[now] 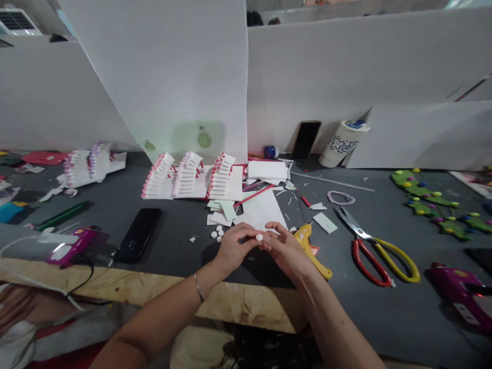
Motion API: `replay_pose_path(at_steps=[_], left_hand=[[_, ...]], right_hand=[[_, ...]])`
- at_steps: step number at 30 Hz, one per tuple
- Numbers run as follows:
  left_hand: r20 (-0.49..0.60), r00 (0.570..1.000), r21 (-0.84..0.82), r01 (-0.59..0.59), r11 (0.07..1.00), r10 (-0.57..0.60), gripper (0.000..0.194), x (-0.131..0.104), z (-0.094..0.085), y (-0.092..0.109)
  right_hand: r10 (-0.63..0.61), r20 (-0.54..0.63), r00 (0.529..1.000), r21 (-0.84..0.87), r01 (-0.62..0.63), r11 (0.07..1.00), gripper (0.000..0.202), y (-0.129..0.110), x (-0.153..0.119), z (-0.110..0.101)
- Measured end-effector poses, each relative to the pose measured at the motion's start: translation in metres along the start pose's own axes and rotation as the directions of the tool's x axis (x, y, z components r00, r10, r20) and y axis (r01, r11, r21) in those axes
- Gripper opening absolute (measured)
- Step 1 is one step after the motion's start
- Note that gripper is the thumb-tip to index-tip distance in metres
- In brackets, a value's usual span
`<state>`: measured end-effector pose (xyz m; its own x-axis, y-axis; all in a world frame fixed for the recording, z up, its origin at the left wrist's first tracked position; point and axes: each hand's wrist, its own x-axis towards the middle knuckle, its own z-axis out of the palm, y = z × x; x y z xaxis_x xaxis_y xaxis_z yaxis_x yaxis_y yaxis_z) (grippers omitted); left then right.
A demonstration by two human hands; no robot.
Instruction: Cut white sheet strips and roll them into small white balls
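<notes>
Head view shows a dark table [172, 251] with a pale wooden front edge, backed by a tall white panel [165, 61] printed with a small green balloon-like drawing. Red-and-yellow-handled shears [359, 232] lie spread on the right side. Toward the back, a white cup [340, 146] leans, bearing a blue printed design in which no word can be made out. A black phone [140, 236] lies face-down or dark on the left; any marking on it is too small to read. Centrally, near the front edge, the left hand [236, 246] pinches a small white disc [259, 237] between thumb and fingertips. The right hand [288, 251] is half curled, fingertips right beside the disc; whether they grip anything cannot be told. White pellets [214, 234] sit left of the hands.
</notes>
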<state>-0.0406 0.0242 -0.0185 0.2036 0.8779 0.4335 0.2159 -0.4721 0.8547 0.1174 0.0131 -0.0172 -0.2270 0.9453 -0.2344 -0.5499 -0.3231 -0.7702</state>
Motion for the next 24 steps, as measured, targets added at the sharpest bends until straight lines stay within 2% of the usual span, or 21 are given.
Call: replay_pose_path(at_steps=[4,8,11,14,17,20,22,24], left_hand=[[0.018,1.000,0.031,-0.012,0.999,0.012,0.012,-0.002,0.003,-0.002],[0.005,1.000,0.103,-0.007,0.995,0.006,0.010,0.001,-0.001,0.005],[-0.040,0.997,0.151,0.077,0.985,-0.072,0.015,0.001,-0.021,0.016],[-0.064,0.989,0.245,0.147,0.958,-0.135,0.019,-0.013,-0.049,0.023],[-0.031,0.986,0.482,0.158,0.862,-0.163,0.021,-0.037,-0.071,0.018],[-0.061,0.975,0.714,0.191,0.674,-0.212,0.026,-0.059,-0.077,0.004],[-0.066,0.972,0.772,0.192,0.606,-0.225,0.029,-0.066,-0.077,-0.004],[-0.055,0.972,0.780,0.186,0.597,-0.230,0.032,-0.069,-0.076,-0.008]], right_hand=[[0.011,-0.014,1.000,-0.005,-0.011,1.000,0.045,0.001,0.001,-0.001],[0.008,-0.061,0.998,-0.105,-0.014,0.994,0.047,-0.001,0.000,0.001],[-0.037,-0.121,0.992,-0.183,0.014,0.983,0.046,-0.002,-0.001,0.001],[-0.131,-0.171,0.976,-0.202,0.095,0.975,0.044,-0.003,0.000,0.000],[-0.185,-0.154,0.971,-0.217,0.149,0.965,0.039,-0.002,0.001,-0.002],[-0.187,-0.138,0.973,-0.258,0.147,0.955,0.037,-0.001,0.001,-0.001],[-0.187,-0.147,0.971,-0.277,0.141,0.951,0.037,0.000,0.001,-0.001],[-0.195,-0.154,0.969,-0.292,0.144,0.945,0.037,-0.002,0.001,-0.001]])
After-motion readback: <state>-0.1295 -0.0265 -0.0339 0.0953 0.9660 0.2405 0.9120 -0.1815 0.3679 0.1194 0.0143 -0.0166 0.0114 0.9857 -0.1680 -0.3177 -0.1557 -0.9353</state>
